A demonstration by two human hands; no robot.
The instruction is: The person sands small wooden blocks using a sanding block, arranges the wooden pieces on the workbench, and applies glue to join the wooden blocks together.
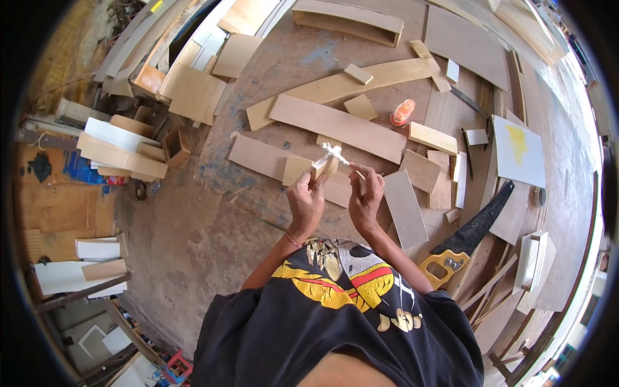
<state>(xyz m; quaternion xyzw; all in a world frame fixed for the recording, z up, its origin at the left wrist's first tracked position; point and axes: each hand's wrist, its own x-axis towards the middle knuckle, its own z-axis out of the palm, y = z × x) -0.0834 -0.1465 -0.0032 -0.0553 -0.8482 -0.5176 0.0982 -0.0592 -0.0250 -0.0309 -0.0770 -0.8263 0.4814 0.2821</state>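
Note:
My left hand [305, 201] is closed around a small wooden block [326, 169] and holds it up over the boards. A white, stringy paste-like substance [332, 152] sits on the block's upper end and stretches toward my right hand [365, 197]. The right fingers are pinched round a thin stick [360, 174], close to the block; the stick's far end is hard to make out. Beneath both hands lie a long plywood strip [258, 157] and a longer board [342, 126]. Beyond them is an orange-and-white crumpled packet [402, 113].
A handsaw with a yellow handle [443, 267] lies to the right, near a white panel with a yellow smear [518, 149]. A shallow wooden box frame [348, 22] stands at the back. Stacked panels [196, 93] and offcuts [122, 151] crowd the left.

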